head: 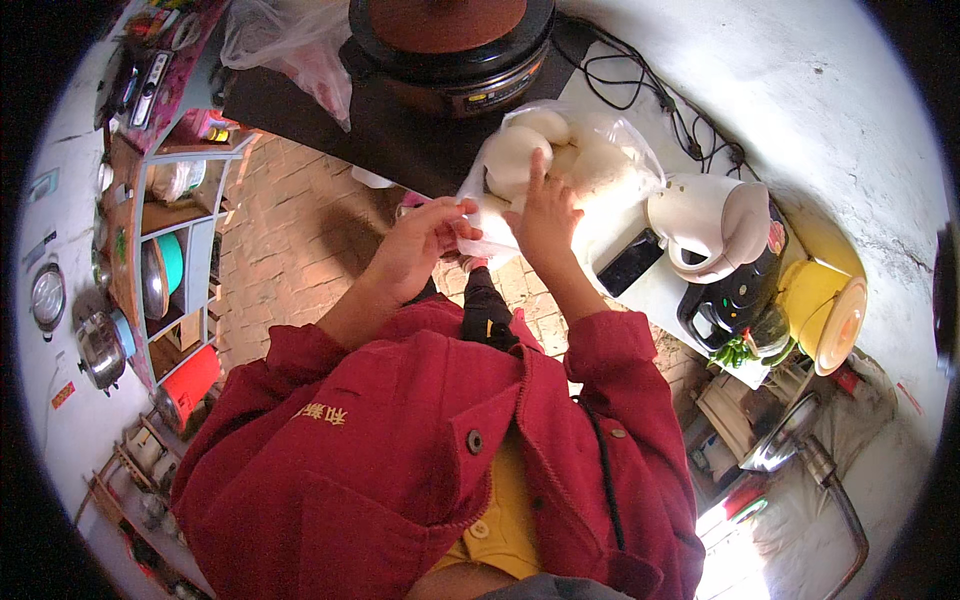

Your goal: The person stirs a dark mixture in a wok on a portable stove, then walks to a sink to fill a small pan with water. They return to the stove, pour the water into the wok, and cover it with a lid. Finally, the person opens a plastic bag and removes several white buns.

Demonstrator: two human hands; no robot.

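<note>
Before me a clear plastic bag (646,154) lies on the counter, holding several pale round steamed buns (517,155). My left hand (424,244) is at the bag's near left side, its thumb and fingers closed on the thin plastic edge. My right hand (546,214) rests over the bag's near part with fingers spread, the index finger pointing away across the buns. It touches the bag but grasps nothing. Loose plastic (491,249) hangs between both hands at the counter's front edge.
Beyond the bag stands a dark electric cooker (480,94), with another plastic bag (300,56) to its left. On the right are a phone (630,262), a white pitcher (705,217), a black appliance (731,300), a yellow bucket (806,307) and cables (645,82). Shelves (180,217) stand left.
</note>
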